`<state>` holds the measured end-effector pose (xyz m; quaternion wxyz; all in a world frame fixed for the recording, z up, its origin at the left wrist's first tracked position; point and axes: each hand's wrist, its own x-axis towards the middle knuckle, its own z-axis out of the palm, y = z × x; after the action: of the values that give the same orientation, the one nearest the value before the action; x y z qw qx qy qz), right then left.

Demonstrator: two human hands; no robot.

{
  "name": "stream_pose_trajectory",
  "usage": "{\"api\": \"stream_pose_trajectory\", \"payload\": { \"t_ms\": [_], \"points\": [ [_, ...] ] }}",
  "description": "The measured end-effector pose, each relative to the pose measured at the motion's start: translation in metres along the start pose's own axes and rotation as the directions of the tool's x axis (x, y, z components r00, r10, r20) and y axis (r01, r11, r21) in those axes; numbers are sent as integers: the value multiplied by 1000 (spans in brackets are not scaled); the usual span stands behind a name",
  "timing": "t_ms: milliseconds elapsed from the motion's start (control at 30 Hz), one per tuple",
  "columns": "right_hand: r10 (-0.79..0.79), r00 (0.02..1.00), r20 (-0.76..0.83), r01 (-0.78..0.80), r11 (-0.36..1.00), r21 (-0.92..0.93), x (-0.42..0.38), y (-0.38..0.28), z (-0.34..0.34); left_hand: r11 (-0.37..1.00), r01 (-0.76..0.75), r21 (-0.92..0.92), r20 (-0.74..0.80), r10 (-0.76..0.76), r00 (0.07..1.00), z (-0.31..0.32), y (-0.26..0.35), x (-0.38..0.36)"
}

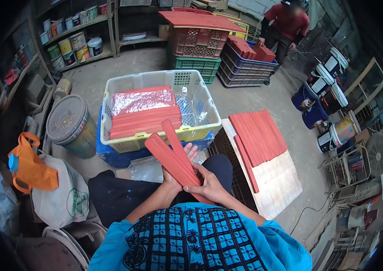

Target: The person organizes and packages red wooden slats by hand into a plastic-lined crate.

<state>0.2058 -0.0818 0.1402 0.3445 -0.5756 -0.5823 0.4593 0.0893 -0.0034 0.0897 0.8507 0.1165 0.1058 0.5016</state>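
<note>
Several red-painted wooden slats (pixel 166 156) lie across my hands above my lap, one fanned out from the others. My left hand (pixel 172 179) is beneath them, palm up, its fingertips showing past the far side. My right hand (pixel 210 184) is closed around their lower part, thumb on top. In front of me, a white and yellow crate (pixel 207 97) holds stacked red slats (pixel 146 119) and clear plastic wrap (pixel 141 100). To my right, a row of red slats (pixel 259 137) rests on a pale board (pixel 277 183), with a single slat (pixel 246 165) at its left edge.
A co-worker (pixel 288 20) bends over a blue crate (pixel 245 67) of red pieces. Stacked crates (pixel 198 43) carry red boards. A lidded drum (pixel 69 119), a white bag (pixel 60 194) and an orange bag (pixel 33 162) stand left. Paint buckets (pixel 320 90) line the right.
</note>
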Motion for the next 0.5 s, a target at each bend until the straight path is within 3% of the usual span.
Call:
{"api": "stream_pose_trajectory", "payload": {
  "t_ms": [133, 167, 267, 333, 433, 500],
  "points": [
    [-79, 997, 11, 80, 995, -60, 20, -37, -24, 973, 118, 198, -30, -114, 993, 14, 29, -2],
    [-131, 991, -6, 130, 986, -102, 29, -52, -33, 933, 107, 344, -78, -85, 993, 9, 35, -3],
    [-227, 973, -54, 207, 947, -245, 71, -84, -59, 616, 227, 754, -89, -247, 965, -18, 67, -3],
    [-324, 944, -56, 303, 923, -238, 114, -90, -68, 373, 148, 916, -67, -222, 973, -45, 82, -4],
    [-453, 891, 3, 397, 778, -487, 192, -92, -69, -58, -38, 998, 30, -132, 991, -96, 93, -7],
    [-440, 896, 57, 397, 739, -544, 236, -96, -56, -120, 7, 993, -17, -83, 996, -108, 96, -10]
  ]
}}
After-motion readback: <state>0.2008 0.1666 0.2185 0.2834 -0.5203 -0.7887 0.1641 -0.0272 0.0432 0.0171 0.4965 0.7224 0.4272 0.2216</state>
